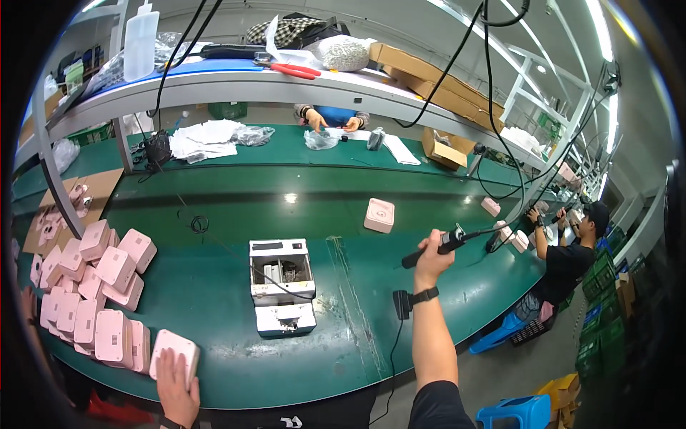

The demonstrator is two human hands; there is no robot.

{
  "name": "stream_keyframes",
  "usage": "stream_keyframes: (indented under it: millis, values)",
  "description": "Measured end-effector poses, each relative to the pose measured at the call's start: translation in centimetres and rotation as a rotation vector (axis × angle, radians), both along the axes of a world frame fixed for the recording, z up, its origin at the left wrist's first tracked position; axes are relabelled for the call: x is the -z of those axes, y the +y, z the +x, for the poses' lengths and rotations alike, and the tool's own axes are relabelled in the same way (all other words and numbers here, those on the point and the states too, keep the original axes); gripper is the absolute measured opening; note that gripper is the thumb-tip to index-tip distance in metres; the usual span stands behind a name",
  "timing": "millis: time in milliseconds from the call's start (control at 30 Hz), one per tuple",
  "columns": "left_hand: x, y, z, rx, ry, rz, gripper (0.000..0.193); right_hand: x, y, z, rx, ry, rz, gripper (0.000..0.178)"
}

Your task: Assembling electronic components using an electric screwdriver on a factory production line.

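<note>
At the lower left, my left hand [178, 392] rests on a pale pink square box with rounded corners [187, 349], its fingers along the top and the thumb down the side. Out over the right half of the bench, my right hand [433, 259] is closed round a black corded electric screwdriver [449, 241]. Its cable runs up toward the overhead frame. Between my hands stands a white fixture [281, 289] with an open compartment, and a thin dark cable crosses it. Another pink box [379, 215] lies beyond my right hand, a round mark on its upper face.
A heap of pink boxes [96, 286] fills the bench's left end, beside cardboard with pink parts [57, 222]. A shelf [321, 89] spans above, with hanging cables. A black device [402, 304] sits by my right forearm. Co-workers sit opposite and at the right [568, 254].
</note>
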State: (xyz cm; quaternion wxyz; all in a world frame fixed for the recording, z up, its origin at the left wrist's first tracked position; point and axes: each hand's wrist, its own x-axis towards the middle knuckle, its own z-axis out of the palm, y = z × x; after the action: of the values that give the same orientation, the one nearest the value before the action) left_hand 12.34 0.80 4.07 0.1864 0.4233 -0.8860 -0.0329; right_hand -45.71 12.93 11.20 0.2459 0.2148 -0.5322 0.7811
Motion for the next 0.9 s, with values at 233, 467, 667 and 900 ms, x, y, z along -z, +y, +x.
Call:
stream_keyframes:
  millis: [233, 467, 667, 900]
  values:
    - [-1.0, 0.6, -4.9, 0.779, -0.029, 0.135, 0.058, 1.8, 3.9, 7.8, -0.181, -0.092, 0.119, 0.014]
    - [-0.7, 0.4, -10.5, 0.678, 0.184, 0.186, 0.081, -5.4, 5.6, 17.5, -0.571, -0.109, 0.104, 0.019]
    - [1.9, 1.2, -13.0, 0.709, 0.339, 0.486, 0.084, -6.4, -1.5, 23.4, -0.938, -0.157, 0.050, 0.019]
    - [1.5, 0.0, -11.8, 0.739, 0.296, 0.551, 0.083, -5.1, -6.7, 25.0, -0.858, 0.002, 0.243, 0.015]
